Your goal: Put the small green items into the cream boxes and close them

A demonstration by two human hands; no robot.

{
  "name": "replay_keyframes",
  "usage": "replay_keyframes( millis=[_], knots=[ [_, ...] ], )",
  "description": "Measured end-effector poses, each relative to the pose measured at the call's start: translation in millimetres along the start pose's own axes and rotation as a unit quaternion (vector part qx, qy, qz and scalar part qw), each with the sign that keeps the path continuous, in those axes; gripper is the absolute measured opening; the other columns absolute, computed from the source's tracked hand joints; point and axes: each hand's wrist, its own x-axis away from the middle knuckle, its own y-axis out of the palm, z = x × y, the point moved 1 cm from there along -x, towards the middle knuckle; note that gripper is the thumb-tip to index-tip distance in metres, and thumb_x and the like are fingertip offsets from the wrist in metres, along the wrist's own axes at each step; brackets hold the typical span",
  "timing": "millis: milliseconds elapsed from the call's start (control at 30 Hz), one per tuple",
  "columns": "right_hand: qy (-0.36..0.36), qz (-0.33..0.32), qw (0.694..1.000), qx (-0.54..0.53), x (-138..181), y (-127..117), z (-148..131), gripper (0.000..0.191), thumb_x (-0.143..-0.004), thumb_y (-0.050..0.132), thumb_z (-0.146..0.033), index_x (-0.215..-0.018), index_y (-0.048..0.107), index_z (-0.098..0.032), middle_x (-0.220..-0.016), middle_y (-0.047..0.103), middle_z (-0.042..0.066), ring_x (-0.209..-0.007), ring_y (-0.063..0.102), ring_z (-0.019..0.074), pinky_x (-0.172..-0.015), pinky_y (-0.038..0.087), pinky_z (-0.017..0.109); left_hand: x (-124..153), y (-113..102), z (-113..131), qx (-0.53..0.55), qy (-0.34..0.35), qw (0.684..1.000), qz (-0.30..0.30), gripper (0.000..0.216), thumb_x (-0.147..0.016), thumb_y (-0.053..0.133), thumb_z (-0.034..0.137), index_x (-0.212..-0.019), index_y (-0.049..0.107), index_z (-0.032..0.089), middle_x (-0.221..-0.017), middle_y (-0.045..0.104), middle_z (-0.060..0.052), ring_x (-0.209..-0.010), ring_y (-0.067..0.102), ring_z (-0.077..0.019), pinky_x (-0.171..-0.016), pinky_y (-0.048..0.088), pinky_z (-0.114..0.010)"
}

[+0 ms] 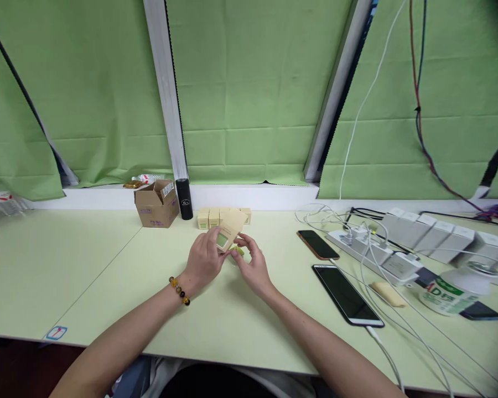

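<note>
My left hand (202, 258), with a beaded bracelet at the wrist, grips a small tan paper box (231, 231) that has a green patch on its face. The box is tilted, and a flap seems to stand up at its far end. Close against it, my right hand (253, 267) pinches a small green item (238, 251) between thumb and fingers. The fingers partly cover that item, so I cannot make out its kind. Just beyond the hands, a row of similar tan boxes (209, 218) stands on the table.
An open brown carton (156, 204) and a black cylinder (184, 199) stand at the back left. To the right lie two phones (347, 294), a power strip (340, 239) with tangled white cables, several white boxes (440, 235) and a tipped white bottle (458, 290). Green curtains (249, 94) hang behind.
</note>
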Motion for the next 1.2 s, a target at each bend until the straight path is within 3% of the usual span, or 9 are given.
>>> replay_keyframes(
  millis=[133,233,367,467,700,833,900,1000,1200],
  knots=[
    [-0.032,0.008,0.999,-0.011,0.8,-2.3,-1.3,0.045,-0.092,0.068,-0.045,-0.13,0.054,-0.024,-0.109,0.071,0.007,-0.098,0.066,0.025,-0.09,0.053,0.044,6.1,-2.0,9.6,0.075,0.016,0.997,-0.005,0.074,-0.097,0.062,0.028,-0.158,0.022,0.017,-0.142,0.056,-0.023,-0.13,0.058,-0.0357,-0.103,0.052,-0.055],
    [-0.127,0.01,0.991,0.033,-0.7,-9.3,1.6,0.045,-0.094,0.063,-0.033,-0.137,0.05,-0.025,-0.121,0.068,0.01,-0.108,0.066,0.0272,-0.089,0.056,0.044,12.2,-6.8,0.2,0.157,-0.003,0.988,-0.016,0.079,-0.094,0.064,0.027,-0.16,0.021,0.017,-0.148,0.05,-0.023,-0.137,0.051,-0.0355,-0.11,0.048,-0.057],
    [-0.351,0.008,0.926,0.136,-2.5,-15.6,8.0,0.051,-0.095,0.051,-0.013,-0.144,0.046,-0.029,-0.142,0.058,0.014,-0.126,0.061,0.0302,-0.095,0.056,0.051,17.4,-7.9,-16.7,0.14,0.039,0.989,-0.01,0.071,-0.093,0.061,0.022,-0.157,0.031,0.021,-0.149,0.045,-0.022,-0.14,0.045,-0.0365,-0.109,0.047,-0.059],
    [-0.422,0.036,0.892,0.157,-3.1,-16.3,12.3,0.054,-0.095,0.046,-0.005,-0.142,0.051,-0.032,-0.143,0.055,0.013,-0.126,0.062,0.0285,-0.092,0.06,0.048,20.2,-4.3,-23.7,0.102,0.091,0.99,0.028,0.059,-0.092,0.059,0.017,-0.148,0.044,0.026,-0.141,0.049,-0.018,-0.133,0.051,-0.0337,-0.104,0.051,-0.057],
    [-0.413,0.034,0.9,0.136,0.3,-14.3,14.1,0.056,-0.096,0.047,-0.008,-0.148,0.045,-0.028,-0.14,0.058,0.016,-0.131,0.061,0.03,-0.095,0.062,0.052,24.1,-7.0,-26.9,0.079,0.11,0.988,0.077,0.051,-0.091,0.062,0.012,-0.138,0.051,0.028,-0.132,0.058,-0.013,-0.131,0.056,-0.0309,-0.104,0.052,-0.056],
    [-0.309,0.02,0.946,0.093,4.2,-13.9,15.2,0.053,-0.095,0.054,-0.023,-0.146,0.04,-0.029,-0.142,0.058,0.016,-0.136,0.056,0.0339,-0.104,0.054,0.065,23.2,-10.4,-18.2,0.183,0.011,0.982,0.053,0.054,-0.088,0.074,0.033,-0.137,0.054,0.026,-0.136,0.061,-0.015,-0.138,0.052,-0.037,-0.111,0.047,-0.061],
    [-0.259,0.017,0.963,0.07,5.6,-14.2,14.4,0.055,-0.092,0.058,-0.027,-0.144,0.039,-0.029,-0.145,0.055,0.016,-0.139,0.052,0.0363,-0.107,0.049,0.069,22.0,-8.1,-11.9,0.303,-0.103,0.947,0.036,0.052,-0.088,0.074,0.042,-0.134,0.056,0.023,-0.131,0.065,-0.016,-0.128,0.06,-0.035,-0.106,0.052,-0.057],
    [-0.239,0.006,0.97,0.049,6.5,-15.2,9.8,0.056,-0.09,0.06,-0.029,-0.142,0.036,-0.03,-0.146,0.053,0.016,-0.143,0.047,0.0381,-0.111,0.042,0.072,19.4,-0.9,-5.3,0.468,-0.268,0.841,0.04,0.049,-0.093,0.069,0.049,-0.13,0.056,0.02,-0.123,0.069,-0.016,-0.116,0.068,-0.0301,-0.097,0.056,-0.046],
    [-0.206,-0.031,0.978,0.028,5.6,-16.3,2.9,0.044,-0.1,0.053,-0.033,-0.143,0.042,-0.029,-0.151,0.044,0.015,-0.145,0.044,0.0358,-0.115,0.042,0.066,15.3,9.1,-13.5,0.564,-0.363,0.741,0.03,0.088,-0.089,0.073,0.054,-0.154,0.024,0.024,-0.115,0.071,-0.012,-0.094,0.07,-0.0212,-0.076,0.053,-0.031]
  ],
)
